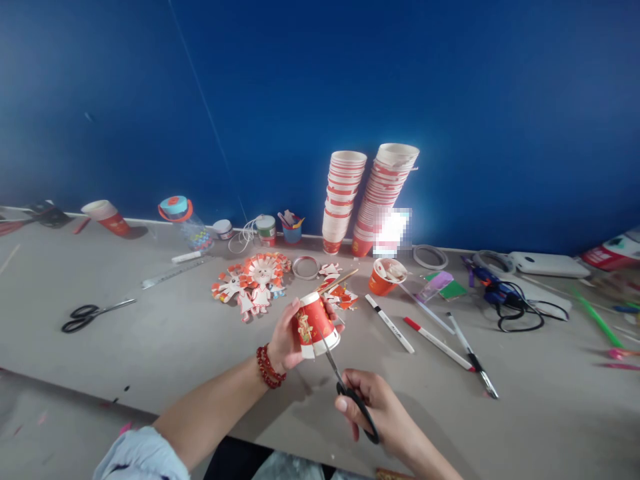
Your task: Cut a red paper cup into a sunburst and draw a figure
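A red and white paper cup [316,321] with a gold print is gripped in my left hand [287,339], its wide rim tilted down toward me. Red bead bracelets [270,367] circle that wrist. My right hand [373,400] holds black-handled scissors [334,365], fingers in the loops. Their blades reach the cup's wall near its rim, and a slit shows there. Behind the cup lie red and white paper scraps [345,297]. To its left sit several cut paper figures [261,277] with fringed red and white edges.
Two tall stacks of paper cups [344,193] lean against the blue wall [280,100]. Another pair of scissors [100,313] lies at the left. Markers [390,323], a scrap-filled cup [383,283], tape rolls [431,258] and a blue glue gun [500,290] with a black cord spread across the right.
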`<state>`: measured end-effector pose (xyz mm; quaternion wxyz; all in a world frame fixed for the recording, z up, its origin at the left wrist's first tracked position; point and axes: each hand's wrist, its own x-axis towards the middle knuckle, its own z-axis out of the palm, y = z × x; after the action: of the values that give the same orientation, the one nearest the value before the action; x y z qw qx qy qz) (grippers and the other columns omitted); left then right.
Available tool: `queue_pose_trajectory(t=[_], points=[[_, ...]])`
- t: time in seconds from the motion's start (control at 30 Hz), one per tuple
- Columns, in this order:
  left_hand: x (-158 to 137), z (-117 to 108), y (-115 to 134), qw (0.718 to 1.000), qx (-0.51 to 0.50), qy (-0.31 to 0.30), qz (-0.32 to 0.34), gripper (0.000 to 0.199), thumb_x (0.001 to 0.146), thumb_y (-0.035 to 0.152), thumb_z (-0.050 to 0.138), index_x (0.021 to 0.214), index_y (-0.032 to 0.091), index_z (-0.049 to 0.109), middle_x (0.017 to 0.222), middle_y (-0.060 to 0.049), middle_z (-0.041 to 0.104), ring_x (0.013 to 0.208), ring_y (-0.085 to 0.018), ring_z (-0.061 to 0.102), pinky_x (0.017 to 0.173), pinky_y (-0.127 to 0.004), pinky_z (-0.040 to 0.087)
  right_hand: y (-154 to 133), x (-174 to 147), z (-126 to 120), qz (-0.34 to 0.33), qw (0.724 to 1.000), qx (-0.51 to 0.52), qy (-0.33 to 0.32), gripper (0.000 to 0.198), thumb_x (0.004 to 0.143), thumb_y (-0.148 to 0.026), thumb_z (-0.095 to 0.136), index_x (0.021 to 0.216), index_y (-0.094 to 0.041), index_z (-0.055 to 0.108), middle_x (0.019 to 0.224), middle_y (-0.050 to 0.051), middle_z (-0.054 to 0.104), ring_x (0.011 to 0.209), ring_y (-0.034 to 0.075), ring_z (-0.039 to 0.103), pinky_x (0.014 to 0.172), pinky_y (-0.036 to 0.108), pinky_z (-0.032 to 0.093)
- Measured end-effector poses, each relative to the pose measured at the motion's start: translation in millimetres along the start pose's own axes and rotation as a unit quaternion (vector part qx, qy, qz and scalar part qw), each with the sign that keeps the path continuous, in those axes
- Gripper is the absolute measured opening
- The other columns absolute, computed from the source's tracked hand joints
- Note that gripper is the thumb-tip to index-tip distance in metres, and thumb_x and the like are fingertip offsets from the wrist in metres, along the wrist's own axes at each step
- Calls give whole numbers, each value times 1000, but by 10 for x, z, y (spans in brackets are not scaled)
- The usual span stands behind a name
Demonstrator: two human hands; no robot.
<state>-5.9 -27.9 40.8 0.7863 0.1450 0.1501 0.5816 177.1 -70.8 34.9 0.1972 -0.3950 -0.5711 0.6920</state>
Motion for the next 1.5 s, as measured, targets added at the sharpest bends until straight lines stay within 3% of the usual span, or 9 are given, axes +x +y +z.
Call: queue_pose_trajectory(t=[0.6,0.9,1.5], points=[[-6,-14,-6,1000,8,-16,14,39,87,46,59,102,11,69,101,-12,68,98,-25,63,102,-49,44,0,-17,38,0,998,-41,40,64,62,-78,67,60,-22,36,44,-10,36,35,6,41,37,17,29],[-6,-14,-6,1000,19,-8,16,38,87,46,60,101,11,69,100,-12,69,98,-25,63,103,-50,43,-8,-4,40,4,1000,-24,19,66,61,-82,63,61,-23,34,43,-9,36,36,7,41,38,19,31],[-7,-51,-28,1000,6,-12,7,37,86,45,60,103,12,67,102,-11,68,99,-25,64,105,-49,40,89,9,43,-3,999,-27,40,66,60,-81,66,59,-23,35,42,-10,34,34,6,40,36,18,24]])
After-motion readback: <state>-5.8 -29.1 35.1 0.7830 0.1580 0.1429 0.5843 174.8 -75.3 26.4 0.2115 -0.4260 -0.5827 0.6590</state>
